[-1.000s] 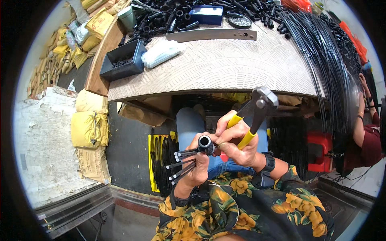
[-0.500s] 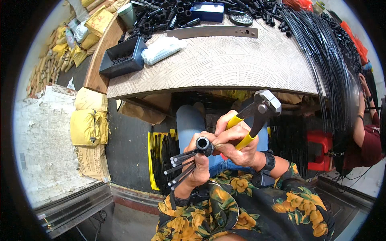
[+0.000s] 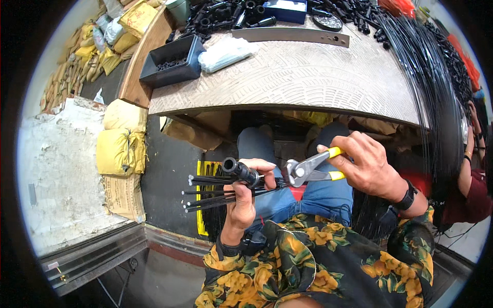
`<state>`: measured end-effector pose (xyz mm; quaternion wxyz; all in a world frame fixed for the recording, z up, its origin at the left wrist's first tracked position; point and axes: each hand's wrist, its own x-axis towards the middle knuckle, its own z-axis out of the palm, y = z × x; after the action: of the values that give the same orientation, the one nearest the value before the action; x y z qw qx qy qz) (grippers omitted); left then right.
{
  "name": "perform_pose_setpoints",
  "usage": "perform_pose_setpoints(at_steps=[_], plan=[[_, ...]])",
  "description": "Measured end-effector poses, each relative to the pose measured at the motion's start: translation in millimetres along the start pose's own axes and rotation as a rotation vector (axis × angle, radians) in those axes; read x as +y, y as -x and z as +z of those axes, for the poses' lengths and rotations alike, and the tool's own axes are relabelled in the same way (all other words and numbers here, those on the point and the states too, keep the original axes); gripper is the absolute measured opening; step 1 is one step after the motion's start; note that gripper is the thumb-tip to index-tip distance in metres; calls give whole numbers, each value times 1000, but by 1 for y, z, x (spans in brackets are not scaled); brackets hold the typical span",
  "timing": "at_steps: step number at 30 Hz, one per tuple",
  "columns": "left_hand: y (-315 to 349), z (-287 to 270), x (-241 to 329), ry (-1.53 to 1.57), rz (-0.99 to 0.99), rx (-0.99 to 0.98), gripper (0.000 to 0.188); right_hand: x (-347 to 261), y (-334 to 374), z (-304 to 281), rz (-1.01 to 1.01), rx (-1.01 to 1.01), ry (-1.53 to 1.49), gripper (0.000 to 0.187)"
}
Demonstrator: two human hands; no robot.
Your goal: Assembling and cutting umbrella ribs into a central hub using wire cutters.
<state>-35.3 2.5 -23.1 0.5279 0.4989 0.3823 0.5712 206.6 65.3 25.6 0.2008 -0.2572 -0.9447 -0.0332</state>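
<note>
Head view: left hand (image 3: 243,206) half-curled round black tube (image 3: 240,171), rods (image 3: 209,180); right hand (image 3: 368,164) clasping pincers (image 3: 307,171).

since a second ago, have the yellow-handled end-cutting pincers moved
Yes, the yellow-handled end-cutting pincers have moved: judged against the table's front edge, their head has shifted left and lower in the view, farther from that edge.

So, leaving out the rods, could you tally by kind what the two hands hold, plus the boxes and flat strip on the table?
Yellow-handled pincers, in the right hand: 1
Black tubular part, in the left hand: 1
Boxes, a black box and a blue box: 2
Flat strip: 1
Total: 5
</note>
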Motion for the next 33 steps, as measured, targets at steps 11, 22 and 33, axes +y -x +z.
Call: perform_pose_setpoints(at_steps=[11, 22, 33], plan=[[-5, 15, 1, 1, -71, -2, 64, -4, -19, -9, -1, -14, 326, 31], [0, 24, -1, -177, -38, 104, 76, 2, -23, -7, -150, -244, 151, 16], [-1, 2, 6, 25, -71, -112, 75, 27, -26, -25, 101, -721, -1041, 26]])
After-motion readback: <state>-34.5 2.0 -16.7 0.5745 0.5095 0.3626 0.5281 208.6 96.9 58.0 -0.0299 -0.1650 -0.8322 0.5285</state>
